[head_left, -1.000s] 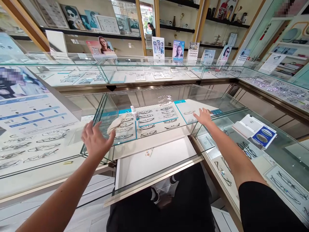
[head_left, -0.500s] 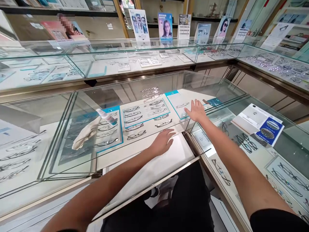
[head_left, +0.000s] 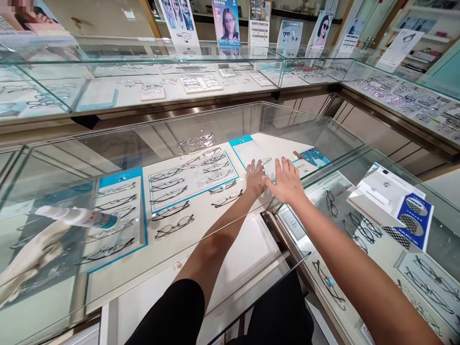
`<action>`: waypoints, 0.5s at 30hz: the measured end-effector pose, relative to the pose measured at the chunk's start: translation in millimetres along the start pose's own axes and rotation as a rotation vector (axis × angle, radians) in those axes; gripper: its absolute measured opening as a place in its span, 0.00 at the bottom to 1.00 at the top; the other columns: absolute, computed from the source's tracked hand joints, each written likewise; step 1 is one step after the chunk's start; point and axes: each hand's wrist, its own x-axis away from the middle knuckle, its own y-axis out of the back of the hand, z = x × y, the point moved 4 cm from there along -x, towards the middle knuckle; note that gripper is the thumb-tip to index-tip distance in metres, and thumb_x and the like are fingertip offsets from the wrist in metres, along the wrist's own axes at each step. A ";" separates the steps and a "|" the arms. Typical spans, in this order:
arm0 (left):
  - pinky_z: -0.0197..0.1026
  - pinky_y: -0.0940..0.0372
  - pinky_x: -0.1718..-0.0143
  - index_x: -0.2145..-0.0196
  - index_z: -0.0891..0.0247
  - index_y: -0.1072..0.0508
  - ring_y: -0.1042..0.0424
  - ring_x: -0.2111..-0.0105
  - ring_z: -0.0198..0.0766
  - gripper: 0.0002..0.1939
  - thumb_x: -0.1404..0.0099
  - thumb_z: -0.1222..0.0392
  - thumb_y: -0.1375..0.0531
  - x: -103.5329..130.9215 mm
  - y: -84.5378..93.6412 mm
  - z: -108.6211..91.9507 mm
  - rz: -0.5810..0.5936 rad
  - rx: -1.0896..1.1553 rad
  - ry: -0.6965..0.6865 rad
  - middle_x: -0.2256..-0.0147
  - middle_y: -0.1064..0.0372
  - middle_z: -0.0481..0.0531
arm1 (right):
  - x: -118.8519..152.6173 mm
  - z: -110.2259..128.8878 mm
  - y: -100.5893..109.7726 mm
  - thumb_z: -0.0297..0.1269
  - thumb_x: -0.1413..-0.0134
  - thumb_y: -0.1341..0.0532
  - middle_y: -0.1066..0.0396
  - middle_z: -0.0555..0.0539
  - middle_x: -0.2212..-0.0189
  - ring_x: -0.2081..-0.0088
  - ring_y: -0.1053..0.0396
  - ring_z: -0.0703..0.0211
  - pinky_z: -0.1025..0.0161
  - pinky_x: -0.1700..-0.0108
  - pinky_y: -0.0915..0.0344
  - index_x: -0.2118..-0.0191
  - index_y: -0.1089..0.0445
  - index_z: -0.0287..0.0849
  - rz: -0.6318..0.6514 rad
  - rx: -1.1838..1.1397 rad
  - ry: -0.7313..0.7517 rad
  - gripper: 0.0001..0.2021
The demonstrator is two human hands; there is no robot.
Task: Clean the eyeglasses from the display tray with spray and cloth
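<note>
My left hand (head_left: 256,178) reaches into the glass display case (head_left: 201,124) under its top pane, fingers spread, holding nothing. It lies just short of a single pair of eyeglasses (head_left: 266,161) on a white blue-edged card (head_left: 251,148). My right hand (head_left: 285,181) rests flat and open on top of the glass, right beside the left hand. Rows of eyeglass frames (head_left: 172,182) lie on a blue-bordered tray (head_left: 230,160) to the left of both hands.
A spray bottle (head_left: 77,216) and a white cloth (head_left: 32,261) lie on the glass top at the near left. A blue-and-white booklet (head_left: 413,220) sits on the right case. The case's white drawer (head_left: 247,249) is pulled out toward me. Display cards (head_left: 225,21) stand on the back counter.
My left hand moved from the left of the case across to the right and into the case beside my right hand. The view dipped and shifted right. My right hand stayed on the glass.
</note>
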 end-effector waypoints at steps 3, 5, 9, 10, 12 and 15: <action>0.66 0.61 0.21 0.31 0.66 0.29 0.60 0.19 0.62 0.29 0.25 0.56 0.47 -23.8 -18.6 0.3 0.023 -0.002 0.027 0.23 0.46 0.63 | -0.2 1.2 0.7 0.60 0.26 0.51 0.57 0.29 0.19 0.19 0.58 0.32 0.39 0.22 0.56 0.19 0.53 0.29 0.011 -0.004 -0.001 0.44; 0.68 0.61 0.21 0.32 0.66 0.28 0.59 0.20 0.63 0.29 0.25 0.56 0.47 -32.7 -26.7 -0.1 0.036 0.002 0.035 0.25 0.43 0.64 | -0.3 1.9 1.0 0.60 0.26 0.51 0.57 0.29 0.19 0.19 0.59 0.32 0.39 0.22 0.57 0.19 0.54 0.29 0.018 -0.007 0.000 0.45; 0.68 0.63 0.21 0.30 0.65 0.30 0.61 0.20 0.64 0.30 0.25 0.55 0.48 -39.4 -33.0 -1.3 0.053 0.015 0.052 0.28 0.39 0.66 | -0.8 2.8 1.6 0.61 0.26 0.51 0.57 0.29 0.19 0.19 0.59 0.33 0.40 0.22 0.57 0.19 0.54 0.30 0.019 -0.018 0.002 0.45; 0.68 0.63 0.22 0.29 0.65 0.30 0.61 0.20 0.64 0.30 0.24 0.55 0.48 -40.1 -32.8 -1.8 0.058 0.014 0.052 0.28 0.39 0.67 | -0.8 3.0 1.7 0.60 0.26 0.50 0.57 0.29 0.18 0.19 0.59 0.33 0.40 0.22 0.57 0.19 0.54 0.30 0.016 -0.019 0.002 0.45; 0.67 0.62 0.22 0.30 0.66 0.30 0.59 0.21 0.64 0.29 0.24 0.57 0.48 -41.6 -30.4 -2.6 0.067 0.009 0.054 0.28 0.40 0.68 | -0.4 3.5 1.9 0.60 0.26 0.50 0.57 0.30 0.18 0.19 0.59 0.33 0.41 0.22 0.58 0.19 0.54 0.30 0.013 -0.019 -0.001 0.45; 0.65 0.55 0.23 0.34 0.67 0.26 0.47 0.24 0.62 0.27 0.26 0.60 0.48 -44.8 -21.5 -3.1 0.055 0.009 0.065 0.32 0.34 0.69 | 0.3 4.7 2.5 0.60 0.26 0.50 0.56 0.30 0.19 0.19 0.58 0.34 0.42 0.22 0.58 0.19 0.53 0.29 0.011 -0.016 -0.007 0.44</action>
